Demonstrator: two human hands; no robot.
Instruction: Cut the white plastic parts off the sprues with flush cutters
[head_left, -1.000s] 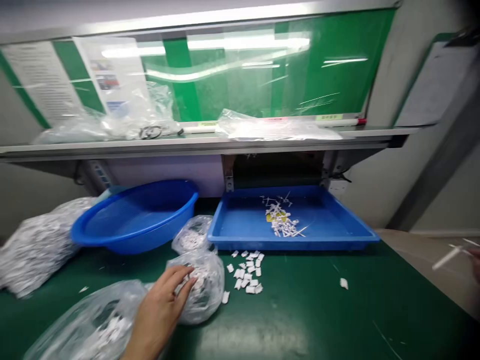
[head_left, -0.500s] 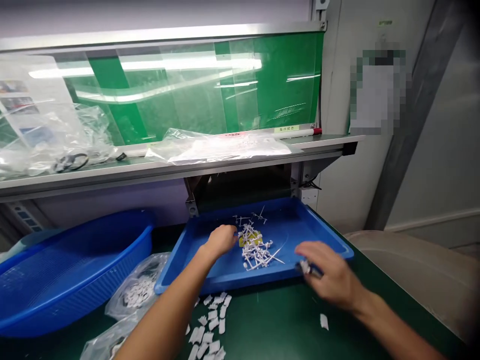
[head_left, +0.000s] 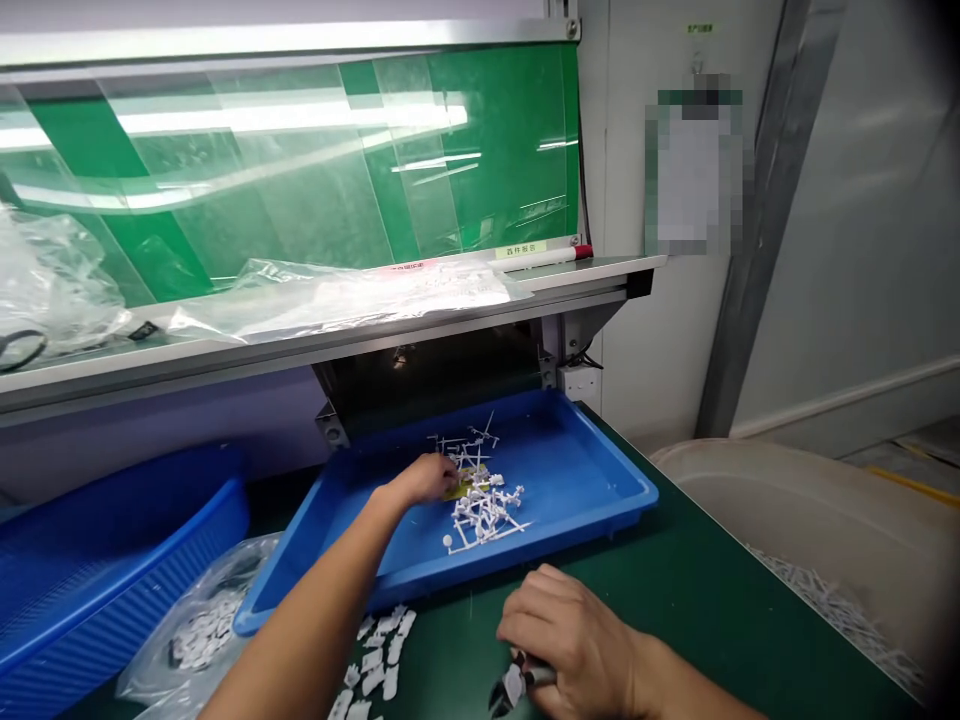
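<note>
My left hand (head_left: 426, 478) reaches into a blue tray (head_left: 577, 480), its fingers closed at the left edge of a heap of white plastic sprues (head_left: 487, 510). The fingertips are partly hidden among the thin pieces, so how firmly they pinch a sprue is hard to see. Under the heap shows something yellow (head_left: 455, 490). In front of the tray, low over the green table, my right hand (head_left: 574, 640) is wrapped round small cutting pliers (head_left: 504, 694). Their dark jaws point down and left, with a white piece at them.
Small white plastic parts (head_left: 373, 660) lie on the table between my arms. To the left are a clear bag (head_left: 225, 580) of white pieces and a blue basket (head_left: 202, 530). A beige bin (head_left: 705, 480) with white scraps stands right; a shelf (head_left: 420, 325) overhangs the tray's back.
My right hand has come down and left from the tray's front right corner, with the pliers. My left hand stays at the heap. The whole view has shifted to the right.
</note>
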